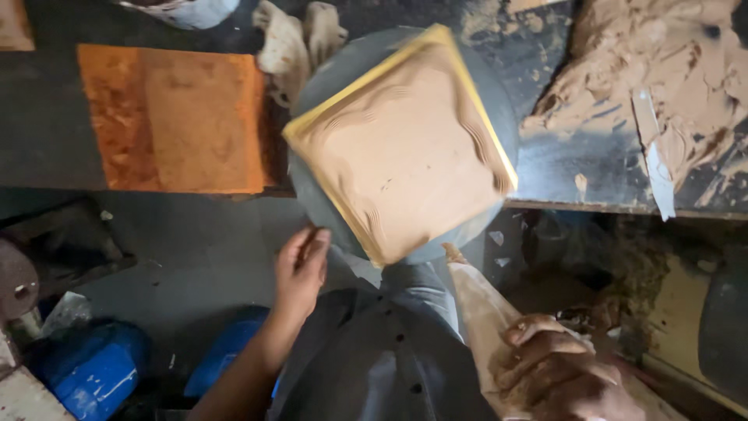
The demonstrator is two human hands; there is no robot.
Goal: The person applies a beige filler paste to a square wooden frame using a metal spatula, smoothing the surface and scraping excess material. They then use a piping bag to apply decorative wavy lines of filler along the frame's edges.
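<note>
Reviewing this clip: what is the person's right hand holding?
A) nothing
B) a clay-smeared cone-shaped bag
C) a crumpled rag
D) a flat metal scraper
B: the right hand is closed around the wide end of a clay-smeared cone-shaped bag, its tip pointing toward the round turntable.

The square mould point(401, 144) hides most of the round wheel point(499, 101) beneath it, the right hand point(565, 366) and its piping bag point(483, 320) run off the bottom edge, and the blue drum point(89, 374) is blurred.
</note>
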